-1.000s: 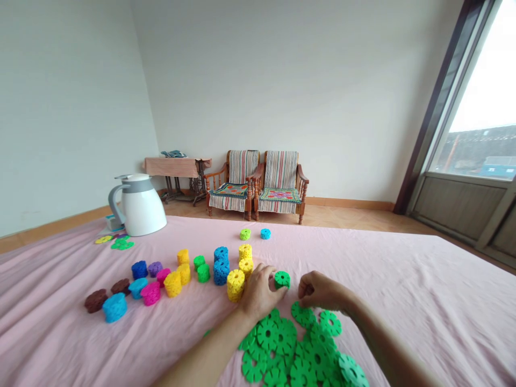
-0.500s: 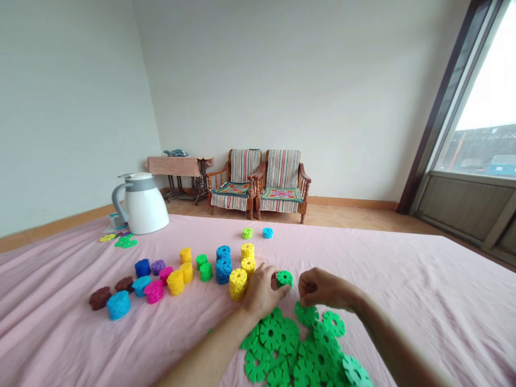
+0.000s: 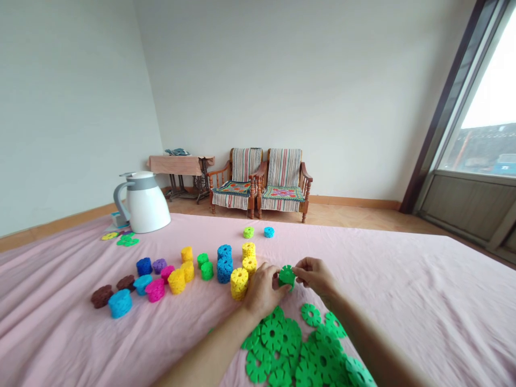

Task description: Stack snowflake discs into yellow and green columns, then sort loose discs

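My left hand (image 3: 264,287) curls round the left side of a stack of green notched discs (image 3: 286,279), its fingers and thumb steadying it on the cloth. With pinched fingers, my right hand (image 3: 316,276) holds a green disc (image 3: 287,271) at the top of that stack, slightly tilted. Closer to me lies a loose heap of green discs (image 3: 282,338), spread flat and overlapping between my forearms. Just left of my left hand stand stacks of yellow discs (image 3: 239,285), and beside them blue stacks (image 3: 224,269).
More stacks in green, orange, pink (image 3: 155,290), light blue (image 3: 120,304) and brown spread to the left. A white jug (image 3: 147,207) stands at the back left, near a few flat discs (image 3: 127,240). Small lime (image 3: 249,232) and blue (image 3: 269,232) stacks sit farther back on the pink cloth (image 3: 403,279).
My right hand has come up from the loose heap to the stack, bringing a green disc. My left hand stays at the stack.
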### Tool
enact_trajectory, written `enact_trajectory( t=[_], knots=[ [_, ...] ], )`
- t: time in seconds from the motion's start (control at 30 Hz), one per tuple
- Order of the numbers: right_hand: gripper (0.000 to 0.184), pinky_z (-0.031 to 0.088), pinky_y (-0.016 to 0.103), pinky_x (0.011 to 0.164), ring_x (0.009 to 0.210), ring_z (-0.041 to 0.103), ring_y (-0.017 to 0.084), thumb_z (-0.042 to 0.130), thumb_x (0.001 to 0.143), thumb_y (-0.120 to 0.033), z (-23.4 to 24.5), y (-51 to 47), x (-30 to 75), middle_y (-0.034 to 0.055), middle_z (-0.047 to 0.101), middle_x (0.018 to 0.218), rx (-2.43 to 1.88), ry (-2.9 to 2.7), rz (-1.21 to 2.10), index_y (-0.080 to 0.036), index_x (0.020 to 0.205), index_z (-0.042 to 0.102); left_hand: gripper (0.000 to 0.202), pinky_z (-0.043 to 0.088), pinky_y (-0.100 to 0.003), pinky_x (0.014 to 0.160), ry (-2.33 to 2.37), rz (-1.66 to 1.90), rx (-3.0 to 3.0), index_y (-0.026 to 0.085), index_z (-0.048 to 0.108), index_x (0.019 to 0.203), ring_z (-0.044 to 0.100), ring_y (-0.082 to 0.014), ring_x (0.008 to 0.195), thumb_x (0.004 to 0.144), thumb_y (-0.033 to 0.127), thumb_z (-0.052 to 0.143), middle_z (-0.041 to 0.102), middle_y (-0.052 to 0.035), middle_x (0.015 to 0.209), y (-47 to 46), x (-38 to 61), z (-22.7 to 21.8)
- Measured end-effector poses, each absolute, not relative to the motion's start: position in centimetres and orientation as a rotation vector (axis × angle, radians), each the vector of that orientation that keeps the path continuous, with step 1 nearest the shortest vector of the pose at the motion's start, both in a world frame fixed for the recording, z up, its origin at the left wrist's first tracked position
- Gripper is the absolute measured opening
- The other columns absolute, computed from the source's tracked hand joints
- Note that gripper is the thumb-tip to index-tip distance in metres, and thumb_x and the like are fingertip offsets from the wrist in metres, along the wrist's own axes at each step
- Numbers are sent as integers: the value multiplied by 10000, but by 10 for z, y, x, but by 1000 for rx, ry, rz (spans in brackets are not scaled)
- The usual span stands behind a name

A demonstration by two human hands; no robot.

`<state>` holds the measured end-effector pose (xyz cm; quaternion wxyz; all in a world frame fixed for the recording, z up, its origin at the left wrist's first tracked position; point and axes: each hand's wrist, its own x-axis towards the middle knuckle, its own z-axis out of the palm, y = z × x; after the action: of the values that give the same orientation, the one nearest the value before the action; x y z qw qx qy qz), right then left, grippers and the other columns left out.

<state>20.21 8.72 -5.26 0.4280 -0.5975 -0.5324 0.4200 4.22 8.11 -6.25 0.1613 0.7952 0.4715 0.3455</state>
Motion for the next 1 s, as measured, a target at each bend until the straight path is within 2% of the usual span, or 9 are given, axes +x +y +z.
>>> enact_trajectory(
  t=[0.13, 0.27, 0.37, 0.5, 0.67, 1.0],
  knots=[
    [84, 378, 196, 445, 473, 545, 99, 546, 697, -207, -59, 90, 203, -17, 566, 496, -1552, -1388, 962, -175, 627, 512, 174, 388, -261, 645, 1369, 982, 2276, 187, 635, 829, 539, -182, 771, 701, 297, 675, 558, -22, 802, 81, 42, -64],
    [64, 424, 208, 498, 551, 609, 125, 519, 718, -209, -63, 92, 207, 19, 633, 597, -1609, -1455, 839, -169, 674, 542, 186, 396, -261, 644, 1352, 993, 2276, 190, 638, 844, 540, -178, 764, 690, 284, 682, 561, -18, 800, 81, 42, -63],
    [96, 463, 251, 627, 697, 639, 161, 514, 735, -220, -64, 91, 209, 54, 681, 732, -1606, -1535, 711, -167, 742, 594, 229, 409, -265, 650, 1345, 1008, 2254, 187, 643, 860, 544, -179, 761, 659, 277, 706, 567, -22, 809, 79, 43, -61],
    [251, 442, 290, 810, 912, 619, 189, 458, 809, -302, -63, 86, 206, 82, 693, 948, -1522, -1668, 619, -174, 933, 634, 269, 426, -275, 664, 1368, 1029, 2217, 182, 644, 886, 550, -183, 761, 659, 314, 704, 574, -30, 818, 79, 44, -61],
    [389, 443, 311, 793, 945, 618, 219, 330, 869, -340, -61, 80, 201, 131, 680, 997, -1532, -1807, 552, -127, 1058, 595, 239, 421, -281, 677, 1358, 1042, 2240, 179, 642, 878, 548, -182, 758, 682, 306, 694, 574, -27, 805, 82, 43, -65],
    [287, 436, 265, 753, 907, 624, 184, 371, 848, -229, -57, 80, 203, 100, 684, 968, -1599, -1821, 498, -154, 1020, 588, 198, 408, -277, 664, 1389, 1002, 2243, 178, 642, 828, 538, -186, 759, 686, 307, 690, 561, -30, 795, 82, 43, -65]
  ],
)
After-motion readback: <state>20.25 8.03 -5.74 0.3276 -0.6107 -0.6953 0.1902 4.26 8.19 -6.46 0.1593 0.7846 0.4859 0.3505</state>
